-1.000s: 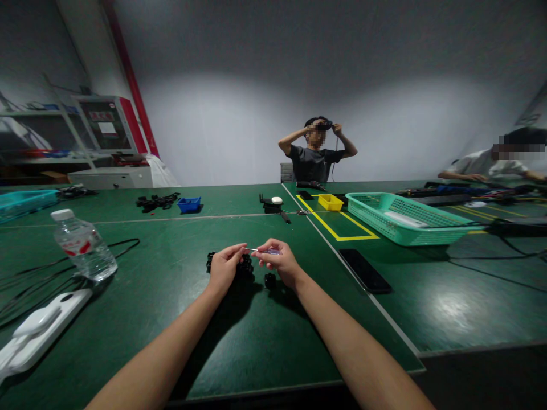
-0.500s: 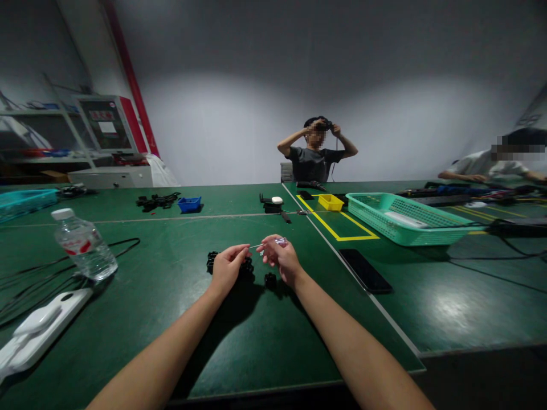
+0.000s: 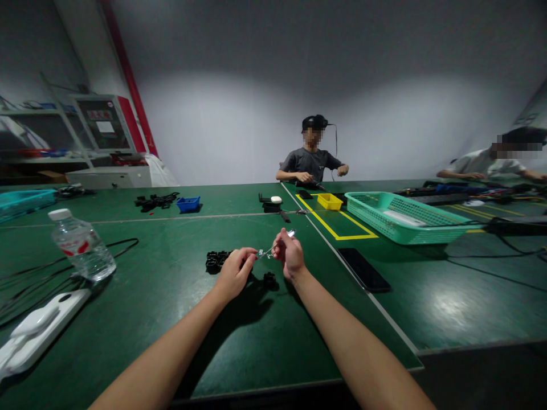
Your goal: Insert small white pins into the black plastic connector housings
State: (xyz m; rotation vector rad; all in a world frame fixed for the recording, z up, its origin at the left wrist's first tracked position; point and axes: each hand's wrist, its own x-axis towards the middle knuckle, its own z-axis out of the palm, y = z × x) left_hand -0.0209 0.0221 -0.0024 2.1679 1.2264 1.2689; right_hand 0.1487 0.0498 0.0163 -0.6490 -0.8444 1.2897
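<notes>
My right hand [image 3: 289, 255] is closed round a small screwdriver [image 3: 291, 233] with a clear handle, its thin shaft pointing left and down. My left hand [image 3: 237, 270] has its fingertips pressed together beside a tiny shiny piece [image 3: 260, 252] near the shaft's tip; whether the fingers grip it is too small to tell. Several small black parts [image 3: 216, 261] sit on the green table [image 3: 239, 353] just left of my left hand, partly behind it. Another black part [image 3: 270, 280] lies between and below the hands. Small bright bits [image 3: 269, 256] show between the hands.
A phone [image 3: 364, 270] lies right of my right hand, before a green basket [image 3: 405, 228] and a yellow tray [image 3: 329, 201]. On the left are a water bottle [image 3: 83, 247], a white power strip [image 3: 47, 330] and cables. A blue tray [image 3: 188, 204] stands farther back. Two people sit beyond.
My right hand has turned more upright, with the screwdriver slanting downward. My left hand has shifted right, uncovering more black parts. The person opposite has lowered both hands from the head.
</notes>
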